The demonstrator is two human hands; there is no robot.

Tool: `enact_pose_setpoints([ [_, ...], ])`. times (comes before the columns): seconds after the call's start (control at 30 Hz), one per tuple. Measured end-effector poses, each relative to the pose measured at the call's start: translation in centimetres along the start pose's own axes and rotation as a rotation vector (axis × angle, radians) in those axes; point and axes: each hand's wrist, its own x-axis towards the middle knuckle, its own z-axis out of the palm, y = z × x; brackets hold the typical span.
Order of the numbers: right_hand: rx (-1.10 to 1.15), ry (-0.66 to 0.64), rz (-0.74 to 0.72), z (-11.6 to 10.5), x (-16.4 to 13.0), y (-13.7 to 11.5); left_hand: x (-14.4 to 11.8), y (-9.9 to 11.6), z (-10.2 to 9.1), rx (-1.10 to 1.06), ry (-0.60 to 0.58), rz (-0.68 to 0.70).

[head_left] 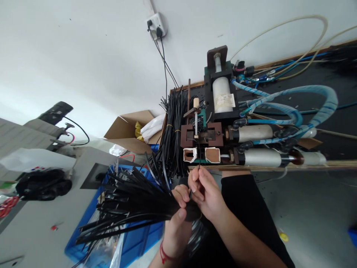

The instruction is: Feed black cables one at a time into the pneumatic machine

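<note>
A thick bundle of flat black strips (pixel 139 203) lies across my left hand (pixel 178 212), whose fingers wrap round it near its right end. My right hand (pixel 205 188) is closed beside it, thumb and fingers pinching a single thin black strip (pixel 199 167). That strip points up toward the gap between two white-edged clamp pads (pixel 212 155) at the front of a machine. Whether its tip is inside the gap is hard to make out. Behind the pads sits the machine's brown metal jaw block (pixel 202 134) with an upright screw.
Pneumatic cylinders (pixel 259 159) and looping blue hoses (pixel 320 91) occupy the bench to the right. More bundled black strips (pixel 174 130) lie at the bench's left end. A blue crate (pixel 145 242) and an open cardboard box (pixel 126 128) stand left. My legs are under the bench edge.
</note>
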Motion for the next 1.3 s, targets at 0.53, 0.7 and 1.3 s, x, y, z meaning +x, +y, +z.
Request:
enact_pose_setpoints([
  [0.53, 0.020, 0.015, 0.073, -0.7, 0.2, 0.2, -0.6, -0.8, -1.2, 0.087, -0.001, 0.002],
  [0.7, 0.031, 0.022, 0.107, -0.9, 0.2, 0.3, -0.6, -0.7, -1.1, 0.087, -0.013, -0.007],
  [1.3, 0.041, -0.010, 0.172, -1.6, 0.4, 0.0, -0.8, -0.8, -1.2, 0.154, 0.012, -0.021],
])
